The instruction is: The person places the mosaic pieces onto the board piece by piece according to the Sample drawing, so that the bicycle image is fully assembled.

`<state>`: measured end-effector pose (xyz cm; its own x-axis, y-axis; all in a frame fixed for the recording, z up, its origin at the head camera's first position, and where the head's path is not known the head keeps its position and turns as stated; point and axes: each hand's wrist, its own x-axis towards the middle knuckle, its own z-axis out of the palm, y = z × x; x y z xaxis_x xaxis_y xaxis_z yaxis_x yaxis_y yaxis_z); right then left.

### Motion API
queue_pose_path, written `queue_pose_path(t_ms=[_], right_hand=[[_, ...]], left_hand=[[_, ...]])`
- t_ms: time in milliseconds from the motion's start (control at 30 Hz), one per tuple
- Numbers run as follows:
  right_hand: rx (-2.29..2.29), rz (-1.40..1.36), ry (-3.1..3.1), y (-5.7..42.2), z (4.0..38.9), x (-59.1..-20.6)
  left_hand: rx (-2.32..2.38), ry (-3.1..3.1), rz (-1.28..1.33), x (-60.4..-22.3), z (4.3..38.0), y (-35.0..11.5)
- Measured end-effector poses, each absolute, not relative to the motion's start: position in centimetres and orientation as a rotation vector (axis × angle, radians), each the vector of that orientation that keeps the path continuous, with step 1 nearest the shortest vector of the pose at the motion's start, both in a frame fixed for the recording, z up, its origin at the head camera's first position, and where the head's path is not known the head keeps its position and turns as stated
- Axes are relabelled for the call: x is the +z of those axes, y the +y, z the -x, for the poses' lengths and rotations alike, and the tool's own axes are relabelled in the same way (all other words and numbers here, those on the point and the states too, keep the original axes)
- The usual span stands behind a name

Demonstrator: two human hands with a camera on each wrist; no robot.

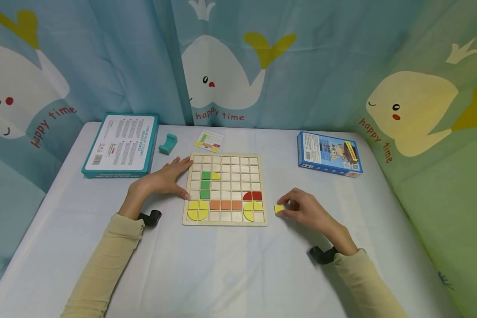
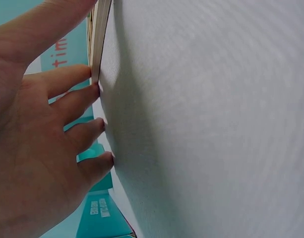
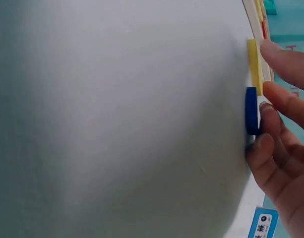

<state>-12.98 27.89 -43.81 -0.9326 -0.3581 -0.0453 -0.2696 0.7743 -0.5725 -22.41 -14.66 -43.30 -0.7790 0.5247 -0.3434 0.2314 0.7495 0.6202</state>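
Observation:
A wooden grid board (image 1: 225, 223) lies on the white table, with green, orange, red and yellow pieces in its cells. My left hand (image 1: 168, 177) rests along the board's left side, its thumb and extended fingertips against the edge. Just right of the board, my right hand (image 1: 304, 210) pinches a yellow piece (image 1: 278, 209) between thumb and index finger. The right wrist view also shows a blue piece (image 3: 251, 110) beside the curled other fingers; in the head view the hand hides it.
Behind the board lies a pattern card (image 1: 209, 140), with a teal holder (image 1: 168, 144) to its left. A teal-edged box (image 1: 119, 143) lies at the back left, a blue box (image 1: 329, 153) at the back right. A whale-print curtain (image 1: 326, 79) hangs behind the table.

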Motion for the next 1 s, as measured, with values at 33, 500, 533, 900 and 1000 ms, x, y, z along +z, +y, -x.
queue_pose_path(t_ms=[33, 500, 533, 900, 1000], right_hand=[[-0.865, 0.498, 2.811, 27.8, 13.0, -43.9], [-0.988, 0.486, 2.673, 27.0, 13.1, -43.2], [-1.012, 0.48, 2.652, 26.9, 13.1, -43.1], [-1.194, 0.489, 2.522, 26.0, 13.2, -43.1], [-1.199, 0.496, 2.518, 25.6, 13.2, -43.1]], left_hand=[[0.771, 2.44, -0.572, -43.3, 22.4, -14.6], [0.764, 2.435, -0.558, -43.5, 22.5, -14.7], [0.763, 2.434, -0.558, -43.5, 22.5, -14.7], [0.773, 2.434, -0.559, -43.4, 22.6, -14.6], [0.767, 2.436, -0.559, -43.4, 22.6, -14.6]])
